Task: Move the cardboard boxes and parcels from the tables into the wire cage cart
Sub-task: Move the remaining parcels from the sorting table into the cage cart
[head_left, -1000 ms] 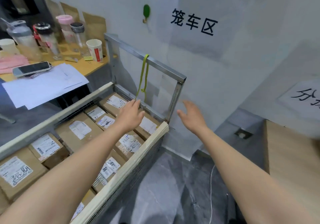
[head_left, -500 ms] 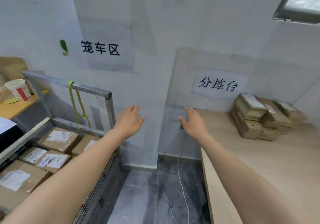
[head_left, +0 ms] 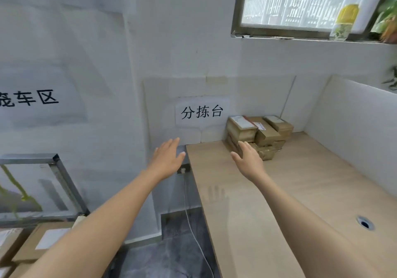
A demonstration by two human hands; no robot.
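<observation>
Left grip [head_left: 166,159]: fingers straight and spread, palm down, holding nothing, in the air over the gap between the wire cage cart [head_left: 62,179] and the worktop [head_left: 300,181]. Right grip [head_left: 249,161]: also spread and empty, above the worktop just in front of the stack of cardboard boxes [head_left: 257,134]; contact with the lowest box cannot be told. The stack stands at the worktop's far edge against the wall, beside a paper sign [head_left: 202,111]. The cart is at lower left with labelled parcels [head_left: 43,241] inside and a yellow-green strap [head_left: 17,189] on its frame. A white cable [head_left: 193,234] hangs from a wall socket [head_left: 183,169] between cart and worktop.
</observation>
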